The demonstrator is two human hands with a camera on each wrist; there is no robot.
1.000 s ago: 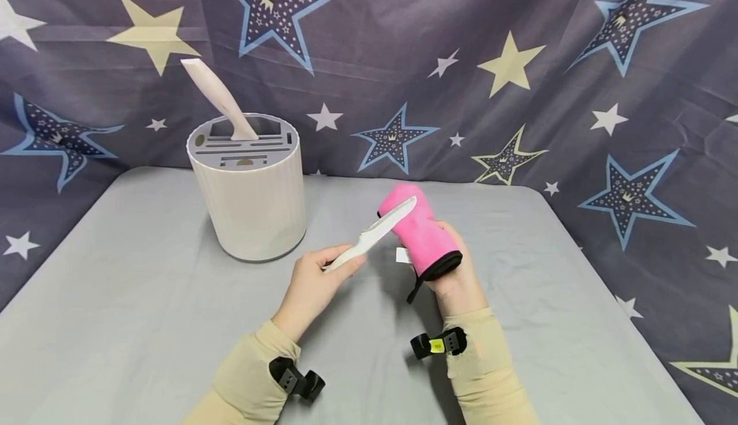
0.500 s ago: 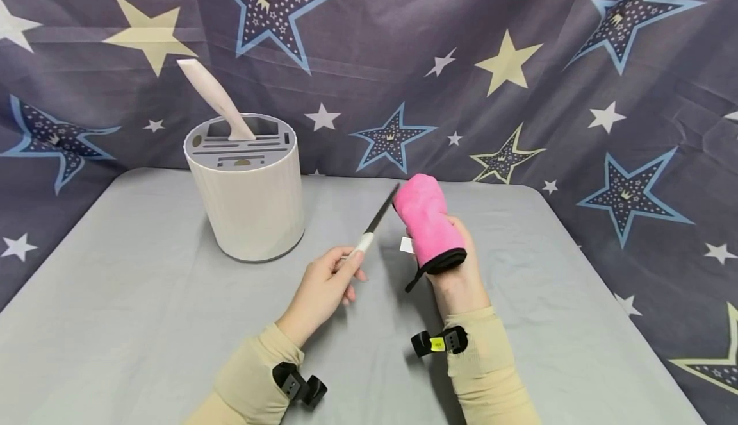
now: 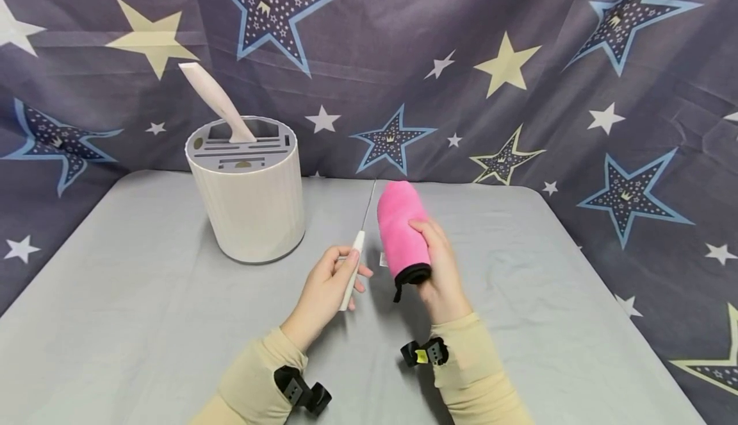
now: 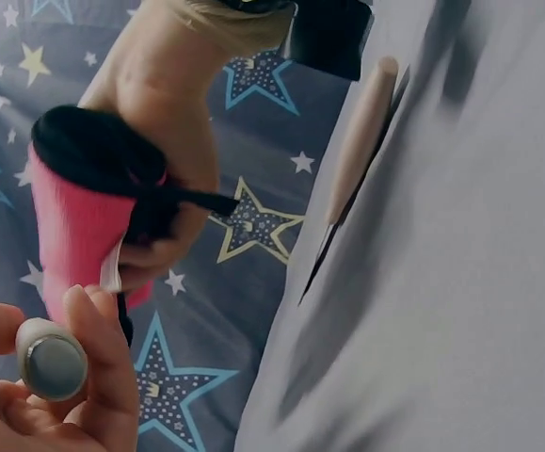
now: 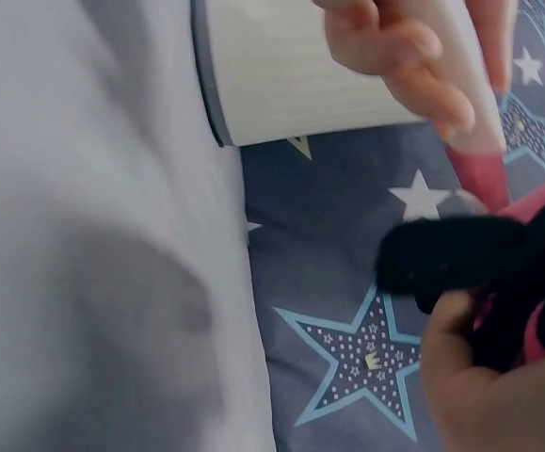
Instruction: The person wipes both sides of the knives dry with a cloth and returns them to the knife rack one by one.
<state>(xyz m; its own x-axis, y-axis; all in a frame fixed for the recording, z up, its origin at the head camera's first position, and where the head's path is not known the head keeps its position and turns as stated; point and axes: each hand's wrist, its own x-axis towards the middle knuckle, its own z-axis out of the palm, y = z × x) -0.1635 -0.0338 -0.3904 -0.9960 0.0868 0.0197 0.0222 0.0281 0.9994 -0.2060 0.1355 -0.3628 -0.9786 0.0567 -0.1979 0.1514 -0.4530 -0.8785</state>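
Knife (image 3: 360,239) | left hand (image 3: 321,289) pinched it; right hand (image 3: 441,277) gripped pink cloth (image 3: 400,229) | blade (image 3: 369,204) looked edge-on, facing unclear; slack pinch risked nicking cloth

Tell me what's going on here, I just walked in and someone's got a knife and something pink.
The person's left hand grips a knife by its white handle, blade pointing away. The right hand holds a pink cloth bundle with black trim beside that blade. Behind them, a cream knife block stands on the table, a pale handle sticking out of its top. The left wrist view also shows what looks like another knife on the table.
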